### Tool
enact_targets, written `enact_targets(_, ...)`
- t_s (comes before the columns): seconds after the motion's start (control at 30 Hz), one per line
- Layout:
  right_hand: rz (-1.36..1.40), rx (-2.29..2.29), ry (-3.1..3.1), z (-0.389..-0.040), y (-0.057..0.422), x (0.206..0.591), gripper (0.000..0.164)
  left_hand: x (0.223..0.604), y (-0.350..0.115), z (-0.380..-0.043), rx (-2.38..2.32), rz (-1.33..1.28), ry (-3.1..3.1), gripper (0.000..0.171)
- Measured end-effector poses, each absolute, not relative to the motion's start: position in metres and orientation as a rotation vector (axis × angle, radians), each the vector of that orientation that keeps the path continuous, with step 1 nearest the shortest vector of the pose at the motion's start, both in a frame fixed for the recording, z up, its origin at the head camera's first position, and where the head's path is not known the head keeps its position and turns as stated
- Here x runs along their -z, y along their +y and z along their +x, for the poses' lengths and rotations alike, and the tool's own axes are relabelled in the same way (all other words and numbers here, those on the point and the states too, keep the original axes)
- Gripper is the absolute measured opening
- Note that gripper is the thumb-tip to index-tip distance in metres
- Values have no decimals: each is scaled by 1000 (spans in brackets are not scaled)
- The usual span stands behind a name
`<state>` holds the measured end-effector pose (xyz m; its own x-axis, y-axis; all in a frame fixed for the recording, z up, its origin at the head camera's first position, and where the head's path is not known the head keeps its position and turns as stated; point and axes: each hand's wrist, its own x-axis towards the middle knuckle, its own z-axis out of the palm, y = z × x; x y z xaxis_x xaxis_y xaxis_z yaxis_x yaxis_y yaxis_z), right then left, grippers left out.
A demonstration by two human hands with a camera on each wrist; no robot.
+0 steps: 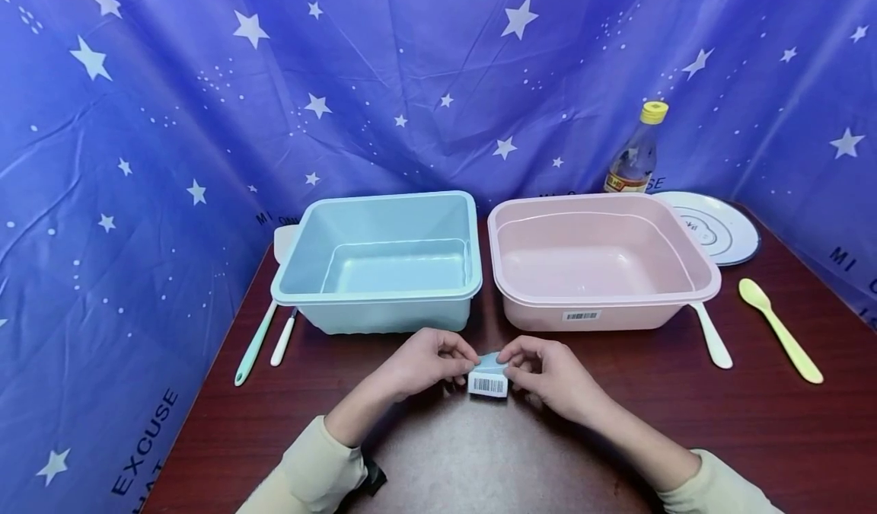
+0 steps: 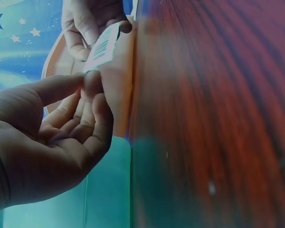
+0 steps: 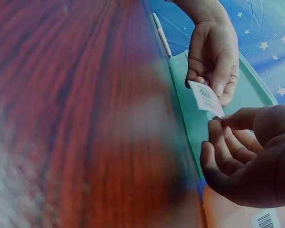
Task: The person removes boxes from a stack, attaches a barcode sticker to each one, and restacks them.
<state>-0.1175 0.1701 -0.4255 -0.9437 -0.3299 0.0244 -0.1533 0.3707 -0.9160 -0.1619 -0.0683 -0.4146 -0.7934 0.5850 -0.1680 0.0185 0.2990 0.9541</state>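
Above the table's front, a small light-blue and white box-like piece (image 1: 488, 381) with a barcode faces me. My left hand (image 1: 430, 363) pinches its left side between thumb and fingertips. On the opposite side my right hand (image 1: 556, 377) pinches it the same way, its other fingers curled below. Both wrist views show the white barcode face (image 2: 102, 49) stretched between the two hands. What kind of thing the piece is, I cannot tell. Fingers hide its side edges. Just beyond the hands stand a blue plastic basin (image 1: 384, 312) and a pink plastic basin (image 1: 603, 314).
A turquoise-handled utensil (image 1: 255, 344) and a white handle (image 1: 284, 339) lie by the blue basin. Right of the pink basin are a white handle (image 1: 712, 337), a yellow spoon (image 1: 781, 331) and a white plate (image 1: 733, 232). A yellow-capped bottle (image 1: 633, 156) stands behind.
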Motion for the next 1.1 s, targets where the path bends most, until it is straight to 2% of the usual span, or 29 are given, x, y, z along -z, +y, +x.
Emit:
enact_targets(0.33, -434, 1610, 2469, -117, 171, 424, 8, 416, -66, -162, -1617, 506, 1946, 15)
enact_targets(0.73, -497, 1598, 2596, -117, 171, 424, 14, 416, -63, -161, -1663, 503, 1996, 16)
enact_targets(0.93, -609, 1557, 2939, -116, 169, 423, 24, 416, -60, -159, -1751, 421, 2024, 16)
enact_targets(1.1, -782, 1584, 2919, -112, 166, 422, 26, 415, -57, -157, -1844, 400, 1981, 18)
